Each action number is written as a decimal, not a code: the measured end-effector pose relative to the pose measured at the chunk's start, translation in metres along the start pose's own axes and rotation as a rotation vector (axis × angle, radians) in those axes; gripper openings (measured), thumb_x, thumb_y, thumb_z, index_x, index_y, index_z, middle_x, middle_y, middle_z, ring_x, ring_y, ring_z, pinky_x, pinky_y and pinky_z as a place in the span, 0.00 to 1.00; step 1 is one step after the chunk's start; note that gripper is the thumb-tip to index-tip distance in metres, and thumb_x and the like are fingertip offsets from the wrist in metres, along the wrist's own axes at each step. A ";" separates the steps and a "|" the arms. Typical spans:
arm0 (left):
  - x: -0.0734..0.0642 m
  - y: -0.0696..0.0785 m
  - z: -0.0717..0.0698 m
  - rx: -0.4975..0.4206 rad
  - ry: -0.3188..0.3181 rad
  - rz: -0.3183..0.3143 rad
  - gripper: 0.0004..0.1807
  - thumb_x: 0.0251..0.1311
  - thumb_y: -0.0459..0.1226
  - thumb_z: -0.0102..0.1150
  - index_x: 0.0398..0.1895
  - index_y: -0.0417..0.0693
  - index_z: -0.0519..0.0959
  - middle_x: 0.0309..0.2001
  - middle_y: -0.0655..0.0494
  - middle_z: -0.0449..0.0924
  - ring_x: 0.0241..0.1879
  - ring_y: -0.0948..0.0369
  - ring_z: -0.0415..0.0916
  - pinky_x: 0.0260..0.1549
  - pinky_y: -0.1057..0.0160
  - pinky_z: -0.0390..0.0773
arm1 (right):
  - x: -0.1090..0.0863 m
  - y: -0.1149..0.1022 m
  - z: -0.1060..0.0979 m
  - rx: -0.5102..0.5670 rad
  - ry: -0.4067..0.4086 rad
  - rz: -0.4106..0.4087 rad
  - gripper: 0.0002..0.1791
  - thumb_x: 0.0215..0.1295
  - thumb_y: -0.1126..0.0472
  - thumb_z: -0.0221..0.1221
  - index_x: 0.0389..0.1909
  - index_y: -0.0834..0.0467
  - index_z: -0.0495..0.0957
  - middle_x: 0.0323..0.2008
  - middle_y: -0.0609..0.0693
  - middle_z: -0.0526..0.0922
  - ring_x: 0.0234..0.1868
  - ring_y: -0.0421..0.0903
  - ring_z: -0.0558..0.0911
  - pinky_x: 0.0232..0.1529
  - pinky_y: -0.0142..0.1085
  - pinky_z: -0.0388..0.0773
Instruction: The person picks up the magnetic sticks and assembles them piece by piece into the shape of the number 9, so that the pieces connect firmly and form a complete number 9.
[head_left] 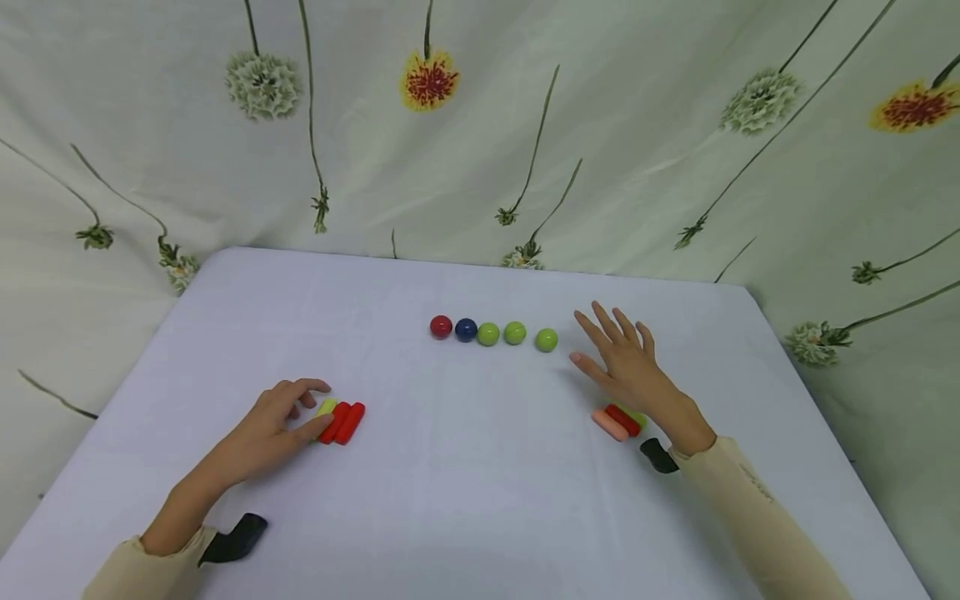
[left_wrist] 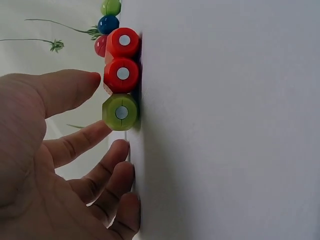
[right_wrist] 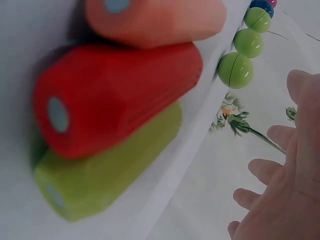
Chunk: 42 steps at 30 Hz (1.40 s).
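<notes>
My left hand (head_left: 273, 429) hovers at a row of short faceted sticks with pale round ends: a yellow-green stick (left_wrist: 120, 113), a red stick (left_wrist: 121, 75) and another red stick (head_left: 350, 423). Thumb and forefinger stand apart around the row, and whether they touch it I cannot tell. Its other fingers are loosely bent. My right hand (head_left: 630, 371) is raised with fingers spread, holding nothing, just right of the nearest green ball (head_left: 546, 340). Below its wrist lie a peach stick (head_left: 610, 425), a red stick (right_wrist: 120, 95) and a green stick (right_wrist: 110, 170), side by side.
Along the back of the white-covered table (head_left: 450, 500) runs a line of shiny balls: a red ball (head_left: 441, 327), a blue ball (head_left: 466, 330), a green ball (head_left: 488, 334) and a second green one. A flower-printed cloth (head_left: 637, 125) hangs behind the far edge.
</notes>
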<state>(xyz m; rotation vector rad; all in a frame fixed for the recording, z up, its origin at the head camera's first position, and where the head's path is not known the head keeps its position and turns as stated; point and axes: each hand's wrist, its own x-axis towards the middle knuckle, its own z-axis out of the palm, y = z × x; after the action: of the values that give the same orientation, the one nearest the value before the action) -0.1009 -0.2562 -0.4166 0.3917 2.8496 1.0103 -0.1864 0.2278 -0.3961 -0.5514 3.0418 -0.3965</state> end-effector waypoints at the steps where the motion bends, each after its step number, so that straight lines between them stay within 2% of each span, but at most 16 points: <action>1: 0.000 0.000 0.000 0.001 0.000 0.002 0.22 0.65 0.39 0.63 0.60 0.42 0.73 0.45 0.48 0.74 0.43 0.55 0.66 0.39 0.58 0.68 | 0.002 -0.001 0.001 0.008 0.005 -0.008 0.39 0.75 0.40 0.49 0.80 0.50 0.49 0.80 0.59 0.44 0.79 0.66 0.42 0.70 0.68 0.37; 7: 0.001 0.000 0.000 0.014 -0.009 0.009 0.19 0.64 0.38 0.64 0.56 0.43 0.75 0.42 0.52 0.74 0.42 0.56 0.68 0.40 0.59 0.71 | 0.014 -0.012 0.006 0.047 0.015 -0.049 0.35 0.77 0.46 0.50 0.79 0.51 0.53 0.79 0.60 0.48 0.78 0.67 0.47 0.69 0.70 0.47; 12: 0.001 0.000 0.001 -0.003 -0.024 0.010 0.17 0.64 0.37 0.64 0.54 0.42 0.77 0.38 0.56 0.75 0.40 0.59 0.70 0.37 0.65 0.73 | 0.023 -0.017 0.012 0.057 0.000 -0.064 0.33 0.77 0.52 0.52 0.78 0.52 0.55 0.78 0.62 0.52 0.77 0.67 0.52 0.67 0.70 0.54; 19: 0.002 0.001 0.001 -0.008 -0.010 0.018 0.17 0.64 0.34 0.64 0.54 0.41 0.77 0.38 0.55 0.75 0.40 0.60 0.71 0.35 0.66 0.73 | 0.028 -0.023 0.014 0.081 0.026 -0.102 0.30 0.74 0.58 0.56 0.74 0.58 0.62 0.73 0.66 0.61 0.70 0.70 0.63 0.64 0.63 0.67; 24: 0.003 0.000 0.001 0.000 -0.004 0.023 0.16 0.63 0.33 0.65 0.53 0.40 0.77 0.37 0.56 0.75 0.38 0.61 0.71 0.34 0.67 0.73 | 0.031 -0.027 0.015 0.096 0.013 -0.078 0.29 0.74 0.59 0.57 0.73 0.57 0.63 0.69 0.64 0.66 0.66 0.66 0.67 0.59 0.58 0.73; 30: 0.004 -0.001 0.000 0.022 0.010 0.019 0.15 0.63 0.35 0.64 0.52 0.40 0.78 0.35 0.57 0.76 0.36 0.63 0.71 0.32 0.67 0.73 | 0.033 -0.031 0.019 0.083 0.034 -0.069 0.26 0.71 0.62 0.59 0.69 0.56 0.70 0.65 0.63 0.71 0.60 0.63 0.72 0.52 0.54 0.78; 38: 0.002 0.001 -0.002 0.025 0.014 -0.039 0.15 0.63 0.37 0.65 0.49 0.38 0.80 0.35 0.56 0.78 0.35 0.62 0.72 0.30 0.68 0.72 | 0.036 -0.033 0.024 0.127 0.043 -0.074 0.22 0.67 0.65 0.63 0.61 0.60 0.75 0.58 0.61 0.77 0.59 0.60 0.77 0.59 0.51 0.75; 42: 0.003 0.003 -0.003 0.027 0.019 -0.047 0.15 0.63 0.37 0.65 0.48 0.37 0.80 0.35 0.55 0.79 0.35 0.62 0.72 0.30 0.68 0.73 | 0.035 -0.033 0.025 0.148 0.039 -0.068 0.20 0.66 0.66 0.65 0.57 0.61 0.76 0.54 0.59 0.80 0.55 0.56 0.79 0.57 0.49 0.76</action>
<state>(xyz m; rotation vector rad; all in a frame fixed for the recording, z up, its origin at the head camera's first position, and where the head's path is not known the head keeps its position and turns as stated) -0.1036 -0.2551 -0.4128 0.3176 2.8776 0.9734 -0.2062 0.1794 -0.4111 -0.6460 3.0031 -0.6362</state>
